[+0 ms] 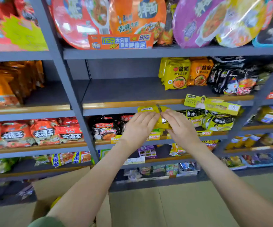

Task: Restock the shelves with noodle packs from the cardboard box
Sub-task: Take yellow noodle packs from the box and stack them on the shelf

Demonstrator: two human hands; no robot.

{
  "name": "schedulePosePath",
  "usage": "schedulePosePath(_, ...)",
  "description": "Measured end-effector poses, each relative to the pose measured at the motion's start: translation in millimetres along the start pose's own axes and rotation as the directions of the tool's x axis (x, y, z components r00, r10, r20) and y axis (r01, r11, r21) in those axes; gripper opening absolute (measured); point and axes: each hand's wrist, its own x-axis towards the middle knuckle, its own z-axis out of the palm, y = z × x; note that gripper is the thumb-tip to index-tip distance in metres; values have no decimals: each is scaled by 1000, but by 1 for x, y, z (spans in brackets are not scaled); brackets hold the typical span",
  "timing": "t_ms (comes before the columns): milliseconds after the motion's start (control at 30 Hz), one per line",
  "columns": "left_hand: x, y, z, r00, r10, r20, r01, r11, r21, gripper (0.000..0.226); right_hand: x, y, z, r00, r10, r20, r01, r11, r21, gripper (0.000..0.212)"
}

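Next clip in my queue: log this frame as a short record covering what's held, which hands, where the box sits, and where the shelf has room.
Setting: store shelving stocked with noodle packs
Held item: yellow noodle pack, in the air in front of the shelves
Hands: left hand and right hand both hold it, one on each side
Box: cardboard box at lower left, partly behind the left forearm
Free space: bare stretch of the middle shelf, left of the shelved yellow packs
Stage: pack not yet on a shelf
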Motion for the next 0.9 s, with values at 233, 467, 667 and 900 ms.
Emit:
schedulePosePath(233, 84, 6, 41, 994, 88, -70, -86, 996, 34, 35, 13, 75, -27, 997, -23, -75, 17, 996, -82, 78)
schedulePosePath(467, 151, 16, 95, 996, 56, -70, -47, 991, 123, 43, 29, 166, -33, 997, -25, -76, 23, 999, -27, 73)
schedulePosePath(667, 197, 18, 139, 996, -90, 3, 89, 988, 125, 61, 51, 233, -23, 999, -20, -50, 20, 1000, -2, 67)
schedulePosePath(900, 238, 3, 167, 871, -442, 214, 440, 896, 56, 45, 80, 274, -6, 945, 295, 141, -322, 913, 250, 47)
